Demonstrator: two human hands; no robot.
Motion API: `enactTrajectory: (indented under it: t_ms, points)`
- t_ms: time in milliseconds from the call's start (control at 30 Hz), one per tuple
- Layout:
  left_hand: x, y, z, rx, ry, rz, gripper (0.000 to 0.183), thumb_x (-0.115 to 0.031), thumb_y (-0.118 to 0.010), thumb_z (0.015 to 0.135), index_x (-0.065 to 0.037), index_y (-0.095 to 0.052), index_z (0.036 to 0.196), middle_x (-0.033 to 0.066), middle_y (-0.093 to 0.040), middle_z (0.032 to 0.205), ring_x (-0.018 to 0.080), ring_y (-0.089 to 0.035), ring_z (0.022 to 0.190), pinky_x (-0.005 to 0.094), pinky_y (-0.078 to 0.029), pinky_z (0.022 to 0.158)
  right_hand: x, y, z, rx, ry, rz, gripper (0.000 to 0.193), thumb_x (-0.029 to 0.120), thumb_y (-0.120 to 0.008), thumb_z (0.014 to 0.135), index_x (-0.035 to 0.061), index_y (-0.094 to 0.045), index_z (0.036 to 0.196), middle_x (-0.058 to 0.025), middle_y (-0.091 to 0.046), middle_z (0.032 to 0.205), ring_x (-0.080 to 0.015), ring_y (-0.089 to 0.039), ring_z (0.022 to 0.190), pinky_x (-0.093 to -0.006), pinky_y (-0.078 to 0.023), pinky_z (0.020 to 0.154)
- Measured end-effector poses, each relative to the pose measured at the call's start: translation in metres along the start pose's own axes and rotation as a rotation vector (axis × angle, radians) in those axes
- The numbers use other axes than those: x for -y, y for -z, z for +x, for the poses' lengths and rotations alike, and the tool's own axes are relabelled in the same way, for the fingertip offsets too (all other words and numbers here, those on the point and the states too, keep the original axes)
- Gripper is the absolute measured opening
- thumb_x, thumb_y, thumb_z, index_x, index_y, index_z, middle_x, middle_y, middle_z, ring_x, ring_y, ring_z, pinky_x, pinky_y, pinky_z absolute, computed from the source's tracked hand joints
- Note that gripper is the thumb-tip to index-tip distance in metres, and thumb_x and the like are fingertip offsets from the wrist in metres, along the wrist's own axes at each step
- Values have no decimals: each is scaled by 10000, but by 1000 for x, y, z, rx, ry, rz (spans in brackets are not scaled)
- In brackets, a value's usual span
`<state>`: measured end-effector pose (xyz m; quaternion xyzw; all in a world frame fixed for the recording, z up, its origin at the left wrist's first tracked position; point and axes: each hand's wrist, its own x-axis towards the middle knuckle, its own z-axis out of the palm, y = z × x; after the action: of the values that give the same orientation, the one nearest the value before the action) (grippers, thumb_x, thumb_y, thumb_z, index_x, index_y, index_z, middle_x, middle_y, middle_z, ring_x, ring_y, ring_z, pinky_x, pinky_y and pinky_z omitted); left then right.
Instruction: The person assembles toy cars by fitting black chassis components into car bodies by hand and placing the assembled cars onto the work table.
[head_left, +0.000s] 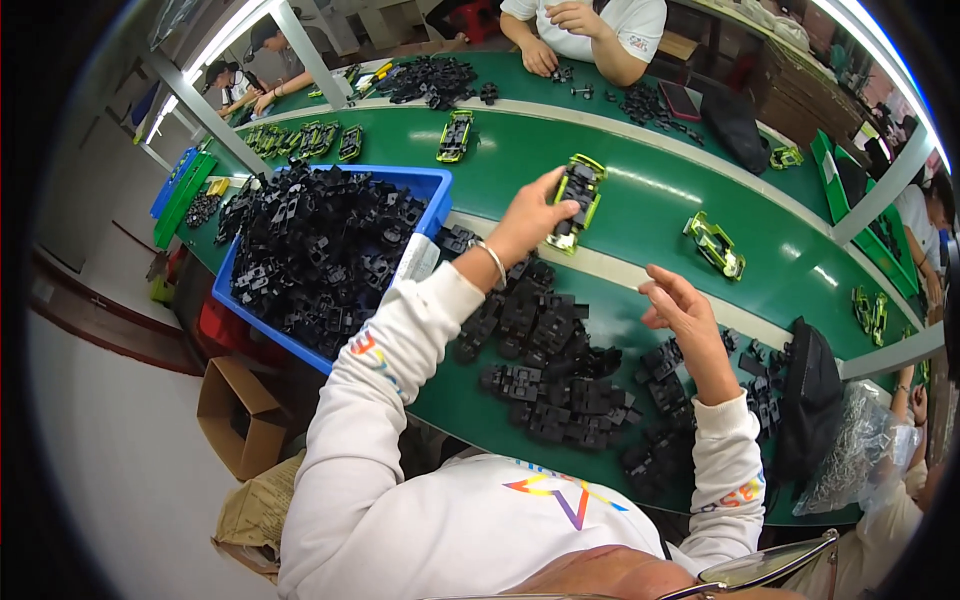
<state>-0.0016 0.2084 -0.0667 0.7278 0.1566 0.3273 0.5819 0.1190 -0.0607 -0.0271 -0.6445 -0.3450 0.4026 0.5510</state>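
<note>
My left hand (pixel 528 215) grips a toy car chassis (pixel 577 200), lime green around the rim with black parts in its middle, above the green work surface. My right hand (pixel 683 318) is raised with its fingers apart and nothing in them. Below both hands lie heaps of black plastic parts (pixel 560 405) on the near strip of table. Another green chassis (pixel 715 246) rests on the belt to the right, and one more chassis (pixel 455 136) lies farther back on the left.
A blue bin (pixel 440 200) piled with black parts (pixel 320 250) stands at left. At right are a black bag (pixel 810 400) and a clear plastic bag (pixel 850 455). White posts (pixel 890 185) rise from the table. A co-worker (pixel 590 35) handles small parts across the belt. A cardboard box (pixel 238 415) sits lower left.
</note>
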Motion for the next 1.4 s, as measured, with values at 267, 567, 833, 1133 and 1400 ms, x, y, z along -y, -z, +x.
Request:
enactTrajectory:
  t_ms: [267,567,833,1133,1400]
  points:
    - [102,81,116,-362,255,173,562,-37,-690,787,27,-535,1324,142,-686,1072,190,-665,874,323,-541,749,-11,71,-17,-243,-21,-56,383,260,-613,961,13,-620,1254,-50,-684,1019,-97,-599,773,-253,-493,747]
    - [169,146,150,-288,265,475,478,-168,-701,808,24,-618,1238,189,-710,1041,235,-699,894,348,-534,789,-24,130,35,-571,333,-777,468,213,-713,843,24,-604,1257,-124,-606,1237,-249,-589,1057,-349,-467,911]
    - [114,92,126,-373,22,1093,542,-251,-638,885,13,-512,1341,263,-554,1302,406,-530,1206,426,-422,1029,-67,142,87,-391,133,-1059,770,361,-772,772,10,-472,1390,-197,-536,1317,-343,-456,1276,-424,-354,1060]
    - [-36,-87,7,390,477,-106,638,-410,-546,992,24,-393,1433,184,-538,1368,268,-533,1253,387,-394,1075,-30,97,63,-414,165,-728,669,444,-794,744,-22,-610,1186,-181,-615,1090,-316,-612,1029,-386,-488,887]
    - [-70,-111,-33,133,442,-824,573,-498,-378,1028,-7,-454,1314,163,-622,1181,279,-618,1087,403,-513,936,24,65,-22,-155,343,-623,464,276,-677,910,28,-574,1289,-101,-584,1181,-201,-584,1049,-323,-484,870]
